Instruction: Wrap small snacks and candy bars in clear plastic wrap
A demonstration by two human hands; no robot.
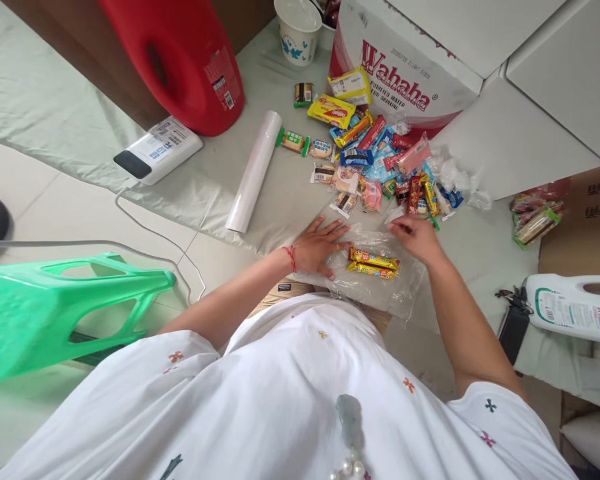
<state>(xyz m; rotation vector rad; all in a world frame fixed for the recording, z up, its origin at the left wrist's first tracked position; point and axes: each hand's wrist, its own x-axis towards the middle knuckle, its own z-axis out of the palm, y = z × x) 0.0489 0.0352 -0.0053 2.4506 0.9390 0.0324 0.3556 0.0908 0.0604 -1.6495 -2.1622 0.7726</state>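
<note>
A sheet of clear plastic wrap (405,293) lies spread at the near edge of the cloth-covered surface. Two yellow snack bars (374,263) rest side by side on it. My left hand (320,248) is flat with fingers spread, pressing the left edge of the wrap. My right hand (416,237) pinches the wrap's far right corner between thumb and fingers. Just beyond the hands lies a heap of wrapped snacks (380,157) in several colours. To the left is a white roll of plastic wrap (254,172), lying at a slant.
A Wahaha carton (405,73) stands behind the snacks, with a paper cup (298,33) beside it. At the left are a red jug (195,67), a white power bank (159,150) with a cable, and a green stool (70,307). A white bottle (575,310) lies right.
</note>
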